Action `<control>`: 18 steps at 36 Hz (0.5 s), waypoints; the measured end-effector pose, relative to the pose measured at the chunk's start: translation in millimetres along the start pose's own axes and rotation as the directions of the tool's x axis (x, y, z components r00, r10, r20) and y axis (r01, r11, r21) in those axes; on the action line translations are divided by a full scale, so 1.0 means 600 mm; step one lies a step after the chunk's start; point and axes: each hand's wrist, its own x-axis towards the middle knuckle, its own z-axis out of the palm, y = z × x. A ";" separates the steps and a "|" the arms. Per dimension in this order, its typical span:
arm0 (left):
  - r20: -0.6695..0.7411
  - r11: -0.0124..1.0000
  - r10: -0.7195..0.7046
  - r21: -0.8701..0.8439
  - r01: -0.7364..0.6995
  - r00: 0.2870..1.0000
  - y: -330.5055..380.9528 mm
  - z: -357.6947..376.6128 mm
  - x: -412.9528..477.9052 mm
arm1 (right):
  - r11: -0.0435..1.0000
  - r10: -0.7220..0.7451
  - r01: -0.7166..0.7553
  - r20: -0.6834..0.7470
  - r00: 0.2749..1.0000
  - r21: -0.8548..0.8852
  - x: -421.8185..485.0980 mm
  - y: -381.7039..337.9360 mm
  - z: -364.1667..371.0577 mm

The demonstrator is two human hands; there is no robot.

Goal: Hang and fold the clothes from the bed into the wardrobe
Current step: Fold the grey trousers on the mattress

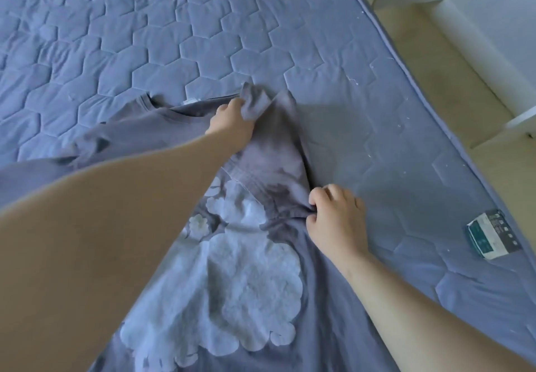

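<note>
A grey-blue T-shirt (261,308) with a large pale flower print lies spread on the quilted blue bed (145,38). Its neckline points to the upper left. My left hand (232,125) reaches across the shirt and grips a bunched fold of its fabric near the shoulder. My right hand (336,220) pinches a gathered crease of the shirt's side, lower and to the right. A sleeve part is folded over between the two hands. The wardrobe's inside is not in view.
A small dark-and-white packet (490,233) lies near the bed's right edge. Beyond that edge are beige floor (435,61) and white furniture (475,9) at the upper right. The bed's far half carries only the quilted cover.
</note>
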 end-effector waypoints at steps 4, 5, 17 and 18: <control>-0.073 0.998 -0.005 -0.063 0.000 0.997 -0.065 -0.009 -0.038 | 0.986 -0.154 0.159 -0.095 0.984 0.050 0.005 -0.066 0.001; -0.101 0.996 -0.007 -0.088 -0.002 0.995 -0.082 -0.013 -0.048 | 0.982 -0.179 0.182 -0.064 0.982 0.046 0.009 -0.085 0.003; -0.411 0.911 -0.341 -0.365 0.190 0.845 -0.278 -0.094 -0.135 | 0.938 -0.292 0.157 0.457 0.840 0.309 0.036 -0.298 0.042; -0.440 0.892 -0.384 -0.404 0.203 0.812 -0.285 -0.105 -0.139 | 0.941 -0.257 0.098 0.493 0.831 0.325 0.040 -0.305 0.047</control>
